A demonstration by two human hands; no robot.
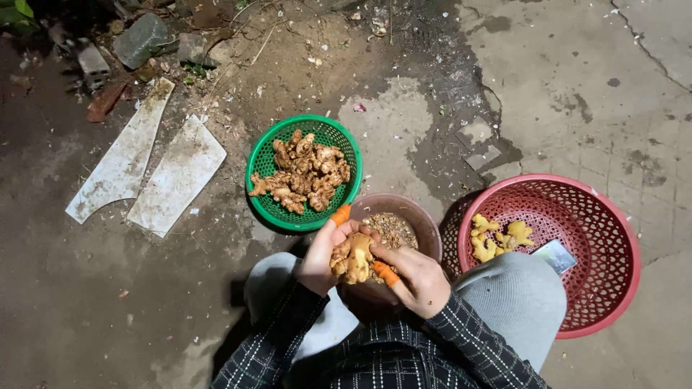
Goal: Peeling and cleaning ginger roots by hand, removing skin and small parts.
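over the brown bowl's rim [425,223], left hand [321,259] and right hand [418,281] grip one ginger root [353,258].

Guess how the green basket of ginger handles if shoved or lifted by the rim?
The green basket looks like thin plastic mesh, so the rim probably flexes. It is wide and low, so it should slide rather than tip. The ginger is piled loose and would likely shift.

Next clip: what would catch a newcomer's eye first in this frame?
At centre, both hands, the left hand and the right hand, grip a ginger root over a brown bowl of peelings. A green basket of unpeeled ginger sits behind, and a red basket with peeled pieces at right.
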